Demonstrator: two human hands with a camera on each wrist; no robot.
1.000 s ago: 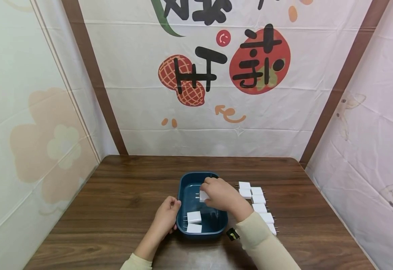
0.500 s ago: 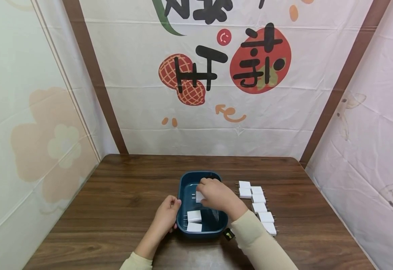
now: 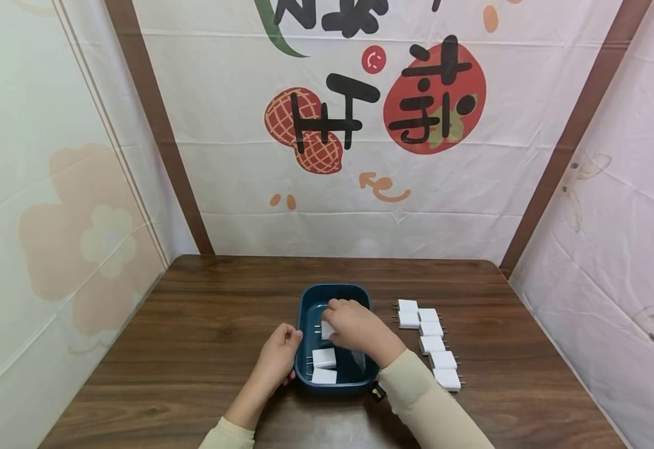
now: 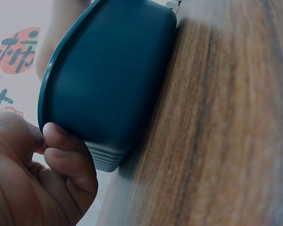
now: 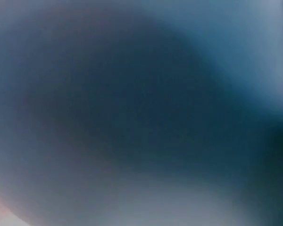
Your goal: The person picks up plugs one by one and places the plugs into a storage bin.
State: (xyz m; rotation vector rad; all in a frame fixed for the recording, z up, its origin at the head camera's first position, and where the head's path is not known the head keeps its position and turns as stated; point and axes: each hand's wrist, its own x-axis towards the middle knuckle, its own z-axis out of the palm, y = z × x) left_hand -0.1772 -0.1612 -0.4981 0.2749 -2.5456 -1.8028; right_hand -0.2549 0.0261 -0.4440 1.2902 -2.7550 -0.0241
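Observation:
A dark blue plastic box (image 3: 355, 381) stands on the table. At its left side my left hand (image 3: 277, 352) grips the rim; the left wrist view shows curled fingers (image 4: 68, 162) against the outer wall below the rim. Over the box's inside, my right hand (image 3: 355, 327) pinches a white charger plug (image 3: 327, 330), its two prongs pointing left. The hand covers part of that plug. Nearer the front, two more charger plugs lie in the box, one (image 3: 323, 358) just behind the other (image 3: 323, 376), prongs to the left. The right wrist view is too blurred to read.
Several white charger plugs (image 3: 431, 345) lie on the wooden table (image 3: 220, 299) right of the box, in a staggered line beside my right forearm. A printed cloth (image 3: 360, 231) hangs behind the table, with more cloth at both sides.
My right hand has moved a little to the left inside the box, carrying the charger plug with it. The left hand stays at the rim.

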